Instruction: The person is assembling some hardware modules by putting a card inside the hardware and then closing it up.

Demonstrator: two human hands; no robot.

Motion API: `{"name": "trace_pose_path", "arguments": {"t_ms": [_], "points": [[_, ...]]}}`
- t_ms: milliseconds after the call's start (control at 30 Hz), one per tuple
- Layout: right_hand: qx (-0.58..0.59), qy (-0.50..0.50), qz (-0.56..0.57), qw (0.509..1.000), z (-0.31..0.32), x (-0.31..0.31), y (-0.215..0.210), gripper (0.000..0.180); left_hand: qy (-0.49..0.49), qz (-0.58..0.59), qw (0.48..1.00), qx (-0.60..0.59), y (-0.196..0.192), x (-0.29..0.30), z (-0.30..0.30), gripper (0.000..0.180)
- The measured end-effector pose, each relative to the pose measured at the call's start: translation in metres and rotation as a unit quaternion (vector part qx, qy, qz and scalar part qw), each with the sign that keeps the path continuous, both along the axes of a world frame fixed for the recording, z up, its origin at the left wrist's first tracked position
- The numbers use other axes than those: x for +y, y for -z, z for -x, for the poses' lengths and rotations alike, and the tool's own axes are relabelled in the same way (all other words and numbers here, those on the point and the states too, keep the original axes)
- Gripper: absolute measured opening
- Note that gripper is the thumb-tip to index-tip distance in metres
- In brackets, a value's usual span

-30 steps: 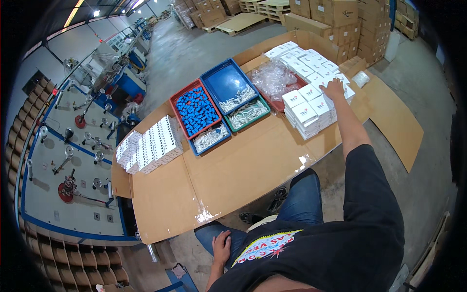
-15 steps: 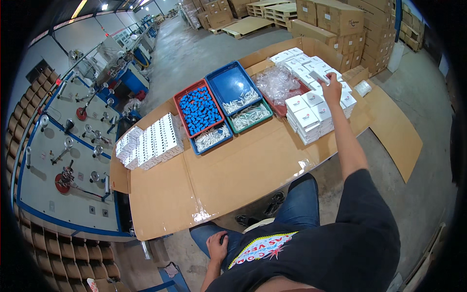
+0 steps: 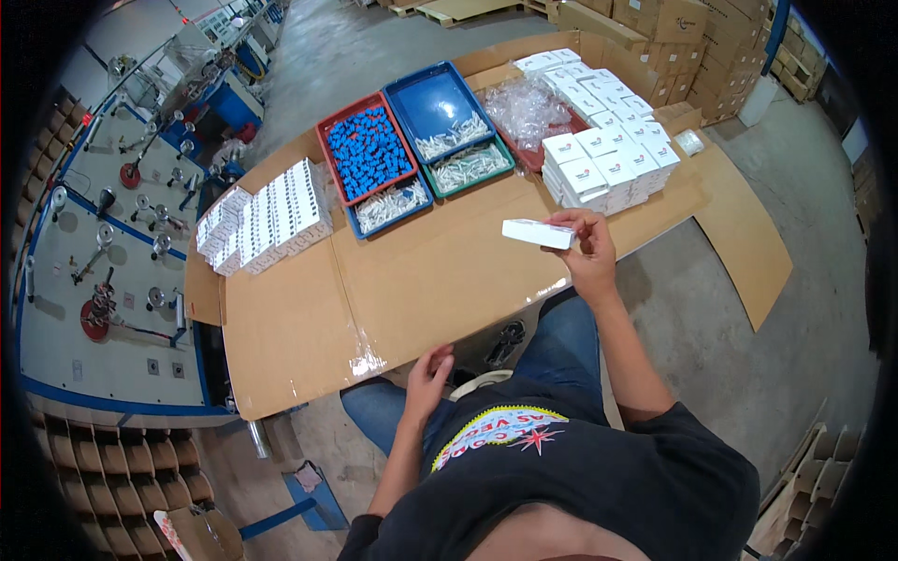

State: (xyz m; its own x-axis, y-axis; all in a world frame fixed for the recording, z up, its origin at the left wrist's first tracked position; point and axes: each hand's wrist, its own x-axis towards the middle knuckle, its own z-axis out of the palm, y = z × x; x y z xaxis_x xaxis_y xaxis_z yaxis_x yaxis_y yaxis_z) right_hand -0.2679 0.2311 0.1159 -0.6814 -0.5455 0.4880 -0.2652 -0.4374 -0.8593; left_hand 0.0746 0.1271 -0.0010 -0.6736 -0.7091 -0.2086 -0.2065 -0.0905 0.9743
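Over the right half of the cardboard-covered table (image 3: 440, 309), my right hand (image 3: 591, 251) grips a small flat white box (image 3: 535, 233) by its right end, with thumb and fingers around it. Behind that hand are stacked white boxes (image 3: 608, 166) of like size. My left hand (image 3: 428, 379) is by the table's front edge, above my lap, holding nothing, its fingers loosely stretched. A second block of white boxes (image 3: 281, 217), with dark marks on top, stands at the table's left end.
Mid-table sit a red tray of blue pieces (image 3: 323, 140), an empty-bottomed blue tray (image 3: 430, 103) with white pieces at its near end, and blue and green trays of white pieces. A red tray (image 3: 528, 159) holds clear plastic. Panelled equipment (image 3: 112, 346) stands left; cartons (image 3: 673, 37) are behind.
My right hand has come back from the right-hand stack toward me, bringing a white box over the table. My left hand has risen from my thigh toward the table's front edge.
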Motion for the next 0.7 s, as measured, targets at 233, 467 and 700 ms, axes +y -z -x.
{"name": "trace_pose_path", "arguments": {"t_ms": [233,467,700], "points": [[-0.154,-0.225,-0.174,0.946,-0.04,0.024,-0.01,0.041,0.103,-0.249,0.95,0.158,-0.114,-0.008,0.077,0.068],[0.167,-0.179,-0.266,0.932,-0.084,0.005,0.009,0.051,0.173,-0.326,0.92,0.13,-0.102,-0.003,0.078,0.072],[0.304,-0.204,-0.14,0.92,-0.123,-0.008,0.011,0.073,0.027,-0.395,0.899,0.185,-0.103,0.014,0.066,0.067]]}}
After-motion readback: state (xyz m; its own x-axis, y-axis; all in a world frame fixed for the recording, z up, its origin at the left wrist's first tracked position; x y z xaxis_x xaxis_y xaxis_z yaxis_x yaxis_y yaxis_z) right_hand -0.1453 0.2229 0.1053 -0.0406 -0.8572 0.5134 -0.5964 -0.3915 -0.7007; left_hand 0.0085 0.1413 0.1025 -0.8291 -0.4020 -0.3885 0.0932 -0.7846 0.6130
